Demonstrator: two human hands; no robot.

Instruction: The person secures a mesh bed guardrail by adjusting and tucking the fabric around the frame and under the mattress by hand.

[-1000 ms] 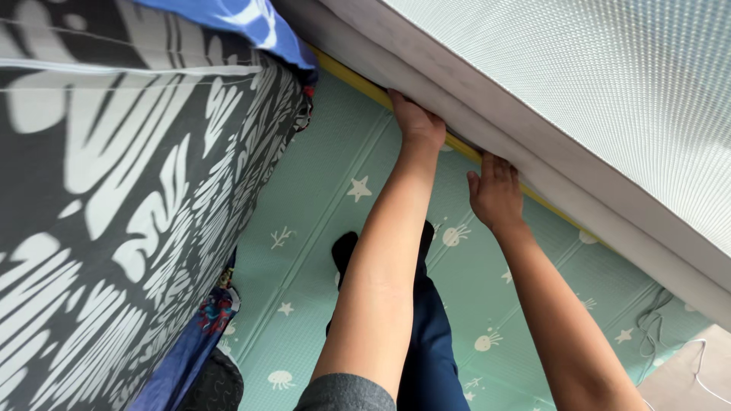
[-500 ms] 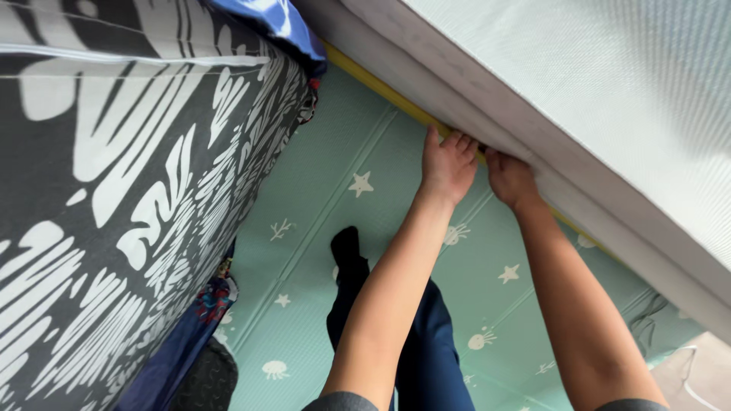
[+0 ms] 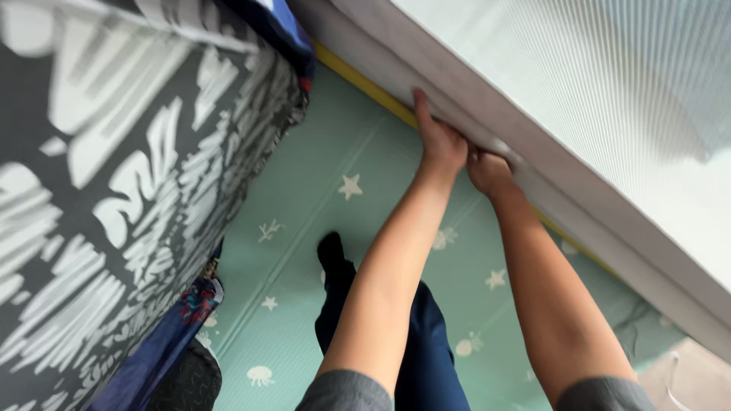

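A white mattress (image 3: 579,99) with a fine ribbed cover runs diagonally across the upper right. A yellow strip (image 3: 358,76) shows under its lower edge. My left hand (image 3: 440,141) presses against that lower edge, fingers stretched along it and tips tucked beneath. My right hand (image 3: 487,171) sits right beside it, touching it, with its fingers curled under the same edge and hidden. Both forearms reach up from the bottom of the view.
A bed with a grey and white patterned cover (image 3: 114,190) fills the left side, with blue fabric (image 3: 164,350) hanging below. Between the two lies a green floor mat (image 3: 335,152) printed with stars. My dark trouser leg and sock (image 3: 335,262) stand on it.
Both hands have slid along the mattress edge and closed together; a second ago they were apart. The right hand's fingers have gone further under the edge.
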